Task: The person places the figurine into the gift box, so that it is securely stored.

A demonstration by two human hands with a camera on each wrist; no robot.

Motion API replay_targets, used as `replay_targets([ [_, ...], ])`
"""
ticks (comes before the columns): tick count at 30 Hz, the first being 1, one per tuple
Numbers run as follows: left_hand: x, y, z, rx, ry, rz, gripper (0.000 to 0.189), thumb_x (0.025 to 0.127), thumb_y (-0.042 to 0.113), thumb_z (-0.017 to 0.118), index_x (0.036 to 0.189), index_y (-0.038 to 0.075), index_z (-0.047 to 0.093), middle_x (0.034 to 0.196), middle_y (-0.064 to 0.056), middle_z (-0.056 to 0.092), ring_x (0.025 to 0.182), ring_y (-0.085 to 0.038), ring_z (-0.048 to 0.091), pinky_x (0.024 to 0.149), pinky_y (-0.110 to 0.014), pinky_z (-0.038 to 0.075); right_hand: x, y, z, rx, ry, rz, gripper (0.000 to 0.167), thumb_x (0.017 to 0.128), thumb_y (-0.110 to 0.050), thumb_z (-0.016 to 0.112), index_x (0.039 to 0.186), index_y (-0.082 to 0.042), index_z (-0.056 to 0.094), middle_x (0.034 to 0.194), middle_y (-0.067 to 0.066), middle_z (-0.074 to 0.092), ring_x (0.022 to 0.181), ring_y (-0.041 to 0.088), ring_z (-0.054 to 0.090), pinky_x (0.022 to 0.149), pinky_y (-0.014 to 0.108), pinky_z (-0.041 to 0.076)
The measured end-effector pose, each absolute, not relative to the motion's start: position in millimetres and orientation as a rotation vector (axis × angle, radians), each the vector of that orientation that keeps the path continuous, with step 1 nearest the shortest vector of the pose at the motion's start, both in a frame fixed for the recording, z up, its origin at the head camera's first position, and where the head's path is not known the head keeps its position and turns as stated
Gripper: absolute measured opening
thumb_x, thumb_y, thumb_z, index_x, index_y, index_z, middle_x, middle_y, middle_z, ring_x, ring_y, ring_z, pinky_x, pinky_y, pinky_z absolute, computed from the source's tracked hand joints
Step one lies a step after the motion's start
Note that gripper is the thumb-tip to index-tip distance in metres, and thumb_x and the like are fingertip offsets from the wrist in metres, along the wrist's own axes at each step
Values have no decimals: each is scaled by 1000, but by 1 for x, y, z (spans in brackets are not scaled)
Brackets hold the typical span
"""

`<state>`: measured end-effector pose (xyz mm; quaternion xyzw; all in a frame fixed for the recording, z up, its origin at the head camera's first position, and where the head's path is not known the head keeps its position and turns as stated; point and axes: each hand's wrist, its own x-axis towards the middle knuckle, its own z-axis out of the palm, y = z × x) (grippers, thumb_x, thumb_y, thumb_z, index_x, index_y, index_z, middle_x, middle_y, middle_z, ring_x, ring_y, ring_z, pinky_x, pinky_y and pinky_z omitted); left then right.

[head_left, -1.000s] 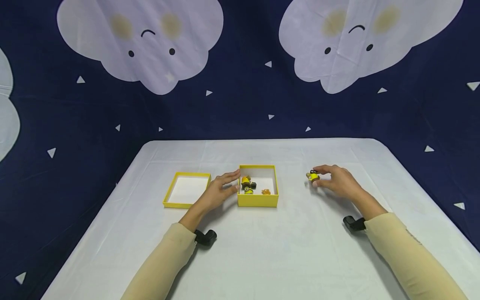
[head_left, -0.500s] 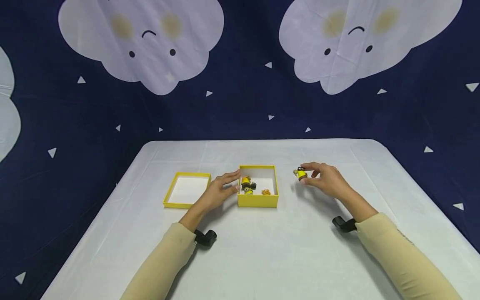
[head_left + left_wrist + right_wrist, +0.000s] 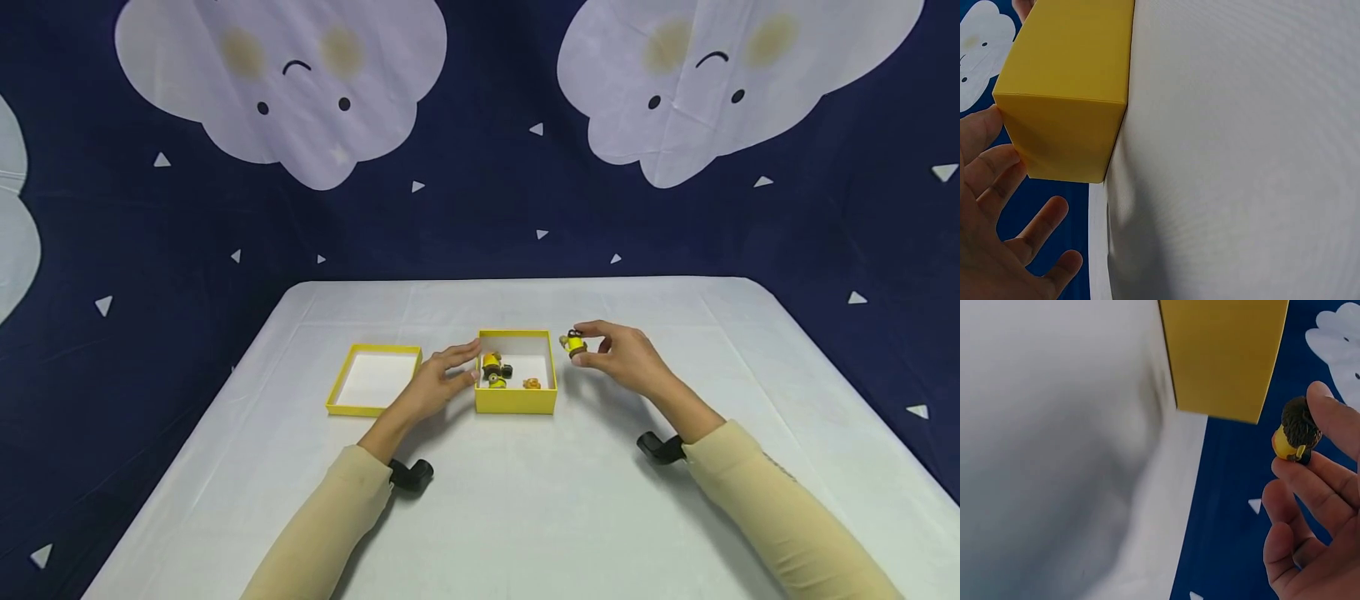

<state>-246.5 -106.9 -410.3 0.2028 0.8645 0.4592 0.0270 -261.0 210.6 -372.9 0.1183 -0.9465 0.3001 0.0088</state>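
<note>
My right hand [image 3: 628, 358] pinches a small yellow minion figure [image 3: 574, 343] between thumb and fingertips, just off the right side of an uncovered yellow box [image 3: 516, 402]. In the right wrist view the figure [image 3: 1299, 428] shows a dark, textured part facing the camera, and the box wall [image 3: 1225, 356] stands apart from it. My left hand [image 3: 437, 385] rests its fingertips on the box's left side; the left wrist view shows its fingers [image 3: 1047, 219] extended and spread. Inside the box, along the left, lie a yellow-and-brown figure [image 3: 491, 362] and a minion figure [image 3: 497, 382].
A small orange piece [image 3: 532, 383] lies in the box's front right. The shallow yellow-rimmed lid [image 3: 354, 410], white inside up, sits left of the box, partly behind my left hand. A white cloth [image 3: 525, 508] covers the table; a dark blue cloud-patterned curtain [image 3: 480, 225] hangs behind.
My right hand has carried the minion figure leftward, from well right of the box to close beside its right wall. The left hand, box and lid have stayed in place.
</note>
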Motion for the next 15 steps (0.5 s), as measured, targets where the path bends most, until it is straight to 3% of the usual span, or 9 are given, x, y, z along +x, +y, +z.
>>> replay_targets([
  [10,-246,-106,-410,616,2651,1426,48,93,21,59,138,11,48,150,6,39,142,-28,29,117,-53,18,-262,184,-370,390,-2939,920,57,78,-43,74,128,-22,59,101,6,66,82,21,51,64,28,39],
  [15,-247,-106,-411,637,2644,1443,48,93,20,60,138,9,48,150,3,40,142,-29,29,116,-53,20,-263,171,-372,392,-2939,902,56,78,-42,74,129,-23,58,103,8,64,84,20,48,63,28,37],
])
